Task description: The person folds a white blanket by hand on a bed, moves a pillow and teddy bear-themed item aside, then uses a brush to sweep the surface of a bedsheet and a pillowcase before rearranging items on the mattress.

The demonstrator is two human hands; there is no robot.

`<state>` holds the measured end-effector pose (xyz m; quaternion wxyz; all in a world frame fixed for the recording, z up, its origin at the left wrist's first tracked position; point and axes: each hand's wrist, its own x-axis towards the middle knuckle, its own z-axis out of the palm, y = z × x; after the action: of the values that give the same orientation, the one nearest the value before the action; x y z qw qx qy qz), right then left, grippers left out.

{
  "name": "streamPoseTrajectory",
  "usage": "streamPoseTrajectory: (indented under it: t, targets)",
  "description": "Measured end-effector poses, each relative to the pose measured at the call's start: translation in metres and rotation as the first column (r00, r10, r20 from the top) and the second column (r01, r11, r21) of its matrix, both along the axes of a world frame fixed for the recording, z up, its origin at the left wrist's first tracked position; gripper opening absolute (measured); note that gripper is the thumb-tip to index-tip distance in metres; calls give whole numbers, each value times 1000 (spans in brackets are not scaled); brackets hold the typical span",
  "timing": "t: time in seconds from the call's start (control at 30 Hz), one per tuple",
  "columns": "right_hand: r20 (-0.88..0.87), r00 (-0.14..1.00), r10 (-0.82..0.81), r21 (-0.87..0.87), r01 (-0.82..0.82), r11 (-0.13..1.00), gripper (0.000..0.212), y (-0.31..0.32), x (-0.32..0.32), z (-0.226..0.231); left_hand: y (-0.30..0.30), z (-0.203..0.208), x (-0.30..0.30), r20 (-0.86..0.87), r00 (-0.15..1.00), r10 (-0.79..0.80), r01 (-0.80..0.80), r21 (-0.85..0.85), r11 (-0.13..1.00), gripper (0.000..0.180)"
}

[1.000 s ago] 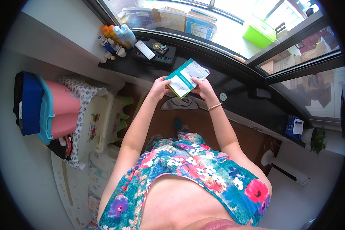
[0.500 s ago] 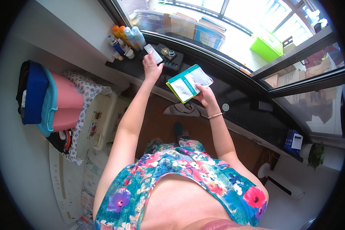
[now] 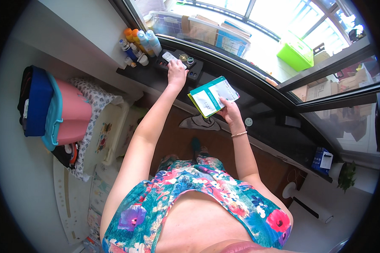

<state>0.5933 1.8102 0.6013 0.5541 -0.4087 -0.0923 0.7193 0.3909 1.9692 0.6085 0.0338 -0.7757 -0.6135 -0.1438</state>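
Observation:
My left hand (image 3: 177, 76) reaches over the dark windowsill, its fingers on the near end of a slim white remote control (image 3: 169, 56). The remote lies at the left part of a dark tray (image 3: 195, 75), which has small round items in it. Its near end is hidden under my fingers. My right hand (image 3: 230, 113) grips a few flat packets (image 3: 207, 96) by their right edge, thumb on top. The upper packet is teal and white, and a yellow-green edge shows beneath it. The packets are held in front of the sill, apart from the tray.
Spray bottles (image 3: 149, 42) and a white cup (image 3: 143, 60) stand left on the sill (image 3: 249, 99). Behind the glass are clear bins (image 3: 223, 38) and a green box (image 3: 295, 51). A blue box (image 3: 322, 159) sits far right; a pink basket (image 3: 75, 111) is at left.
My left hand has moved right with the white remote control, which now lies more over the tray's left part. My right hand and the packets have shifted slightly right and down.

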Motion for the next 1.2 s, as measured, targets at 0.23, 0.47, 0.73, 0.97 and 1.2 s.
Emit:
streamPoseTrajectory:
  t: [0.23, 0.47, 0.73, 0.97, 1.2]
  targets:
    - [2, 1000, 2, -32, -2, 999, 29, -5, 1, 4, -2, 18, 18, -143, 987, 77, -71, 49, 996, 63]
    - [-6, 1000, -26, -57, 26, 998, 29, -9, -5, 6, 8, -13, -4, -39, 989, -140, 140, 16, 990, 50]
    - [-36, 999, -19, -16, 18, 1000, 29, 1, -1, 5, 18, 3, -48, -23, 868, -496, 496, -8, 868, 51]
    - [-64, 997, -42, 13, 43, 999, 30, 17, -22, 14, 38, 25, -69, -50, 701, -711, 699, -153, 699, 56]
    - [-240, 960, -142, 62, 161, 985, 33, 50, -65, 29, 45, 41, -76, 18, 676, -737, 724, -204, 659, 75]
